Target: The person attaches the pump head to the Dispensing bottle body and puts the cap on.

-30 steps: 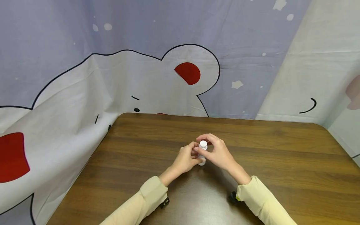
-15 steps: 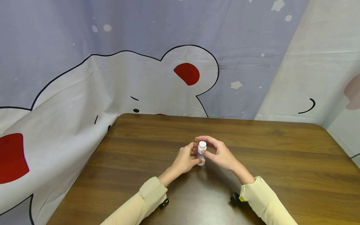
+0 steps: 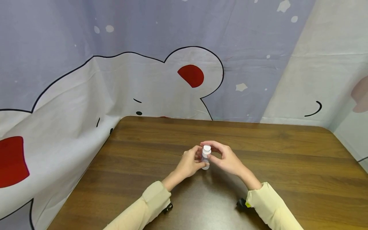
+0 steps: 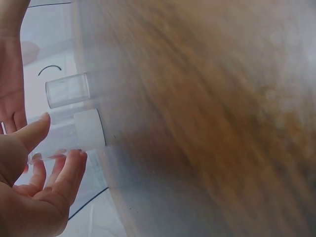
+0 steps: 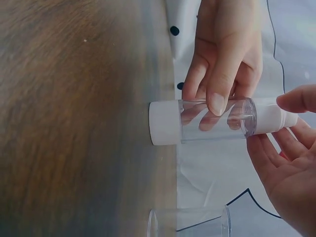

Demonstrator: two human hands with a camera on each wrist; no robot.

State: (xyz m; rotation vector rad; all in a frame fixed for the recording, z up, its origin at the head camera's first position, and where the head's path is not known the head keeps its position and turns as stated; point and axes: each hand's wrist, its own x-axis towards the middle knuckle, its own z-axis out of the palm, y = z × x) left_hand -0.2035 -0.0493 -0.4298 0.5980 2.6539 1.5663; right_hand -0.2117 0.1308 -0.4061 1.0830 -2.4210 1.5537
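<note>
A slim bottle (image 3: 205, 156) with a clear body, white base and white top stands upright on the wooden table. My left hand (image 3: 187, 162) holds its clear lower body between thumb and fingers; the right wrist view shows those fingers through the clear wall (image 5: 212, 126). Around the white top (image 5: 269, 116), my right hand (image 3: 227, 158) has its thumb on the near side and its fingers on the far side. Beside the bottle in the left wrist view stands a clear, hollow cylinder like a cap (image 4: 68, 90), which I cannot make out in the head view.
The brown wooden table (image 3: 276, 159) reaches back to a printed curtain (image 3: 161, 80) that hangs along its far and left edges. Small black devices are strapped at both wrists, under the rolled sleeves (image 3: 156, 195).
My right thumb has shifted right across the bottle's upper part, and the right hand and forearm have moved slightly right and down. The left hand keeps its hold on the body.
</note>
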